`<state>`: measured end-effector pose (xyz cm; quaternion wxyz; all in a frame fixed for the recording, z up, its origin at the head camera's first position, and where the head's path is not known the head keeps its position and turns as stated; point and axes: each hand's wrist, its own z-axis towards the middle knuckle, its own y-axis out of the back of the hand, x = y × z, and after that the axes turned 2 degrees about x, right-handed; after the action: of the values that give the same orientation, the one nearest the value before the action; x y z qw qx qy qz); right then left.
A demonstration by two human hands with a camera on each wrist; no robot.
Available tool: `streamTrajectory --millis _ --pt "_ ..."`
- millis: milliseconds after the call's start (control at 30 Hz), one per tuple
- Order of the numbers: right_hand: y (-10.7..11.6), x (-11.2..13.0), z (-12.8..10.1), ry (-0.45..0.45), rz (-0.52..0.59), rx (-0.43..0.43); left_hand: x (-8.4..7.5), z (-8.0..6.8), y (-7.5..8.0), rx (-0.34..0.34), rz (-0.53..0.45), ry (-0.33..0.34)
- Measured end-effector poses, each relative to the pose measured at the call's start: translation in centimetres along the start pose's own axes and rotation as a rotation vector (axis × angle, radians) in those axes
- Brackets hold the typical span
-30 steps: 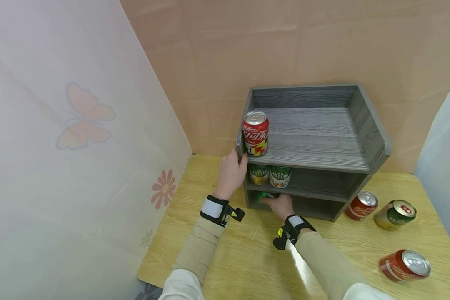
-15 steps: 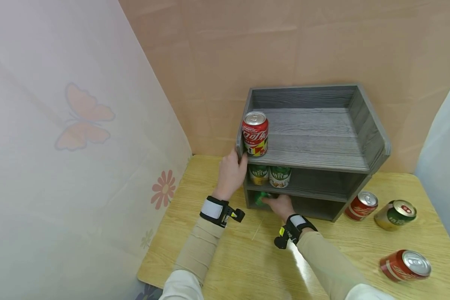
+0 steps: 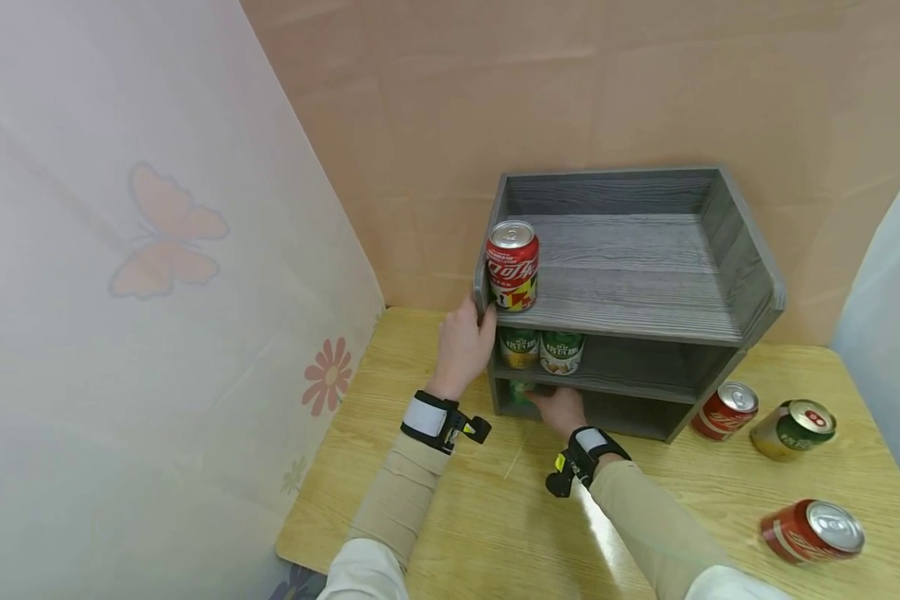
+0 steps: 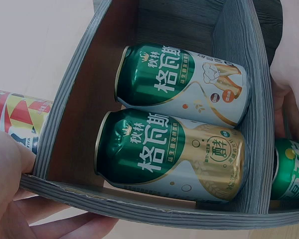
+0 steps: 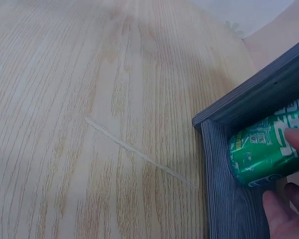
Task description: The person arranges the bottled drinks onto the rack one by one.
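Two hands at grey shelf unit (image 3: 630, 283) | left hand (image 3: 461, 346) grips its left front edge beside Coca-Cola can (image 3: 512, 265) | right hand (image 3: 562, 408) holds green can (image 5: 266, 149) in bottom compartment's left corner | middle: two green 格瓦斯 cans (image 4: 169, 154)

The green can (image 5: 269, 154) in the shelf's (image 3: 630, 325) bottom compartment is mostly hidden behind the right hand (image 3: 562, 408)

You can read 秋林 格瓦斯 on both green cans (image 4: 182, 84) (image 4: 169, 157) standing on the middle shelf. The gold-fronted can, at 6 o'clock of the other, adds a circled 醇. The red can (image 3: 512, 265) up top carries white script too blurred to read.
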<state>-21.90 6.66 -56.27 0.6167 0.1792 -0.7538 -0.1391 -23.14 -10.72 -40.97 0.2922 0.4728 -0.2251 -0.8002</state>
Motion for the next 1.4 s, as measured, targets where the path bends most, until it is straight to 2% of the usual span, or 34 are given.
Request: streamTrajectory --millis 333,600,900,1200,1400 --pt "0.0 -0.2 0.3 -0.043 0.083 0.059 -0.1 0.1 0.0 0.007 0.001 0.0" --pt "0.4 -0.1 0.7 -0.081 0.073 0.152 -0.1 0.0 0.0 0.011 -0.009 0.006" --pt "1.0 -0.1 1.4 0.002 0.023 0.222 -0.1 0.0 0.0 0.005 -0.01 0.007" --pt "1.3 0.0 1.3 -0.04 -0.012 0.274 -0.3 0.0 0.1 -0.007 -0.003 -0.004" --pt "1.3 -0.4 0.7 -0.054 0.013 0.29 -0.2 0.0 0.1 -0.001 0.003 0.002"
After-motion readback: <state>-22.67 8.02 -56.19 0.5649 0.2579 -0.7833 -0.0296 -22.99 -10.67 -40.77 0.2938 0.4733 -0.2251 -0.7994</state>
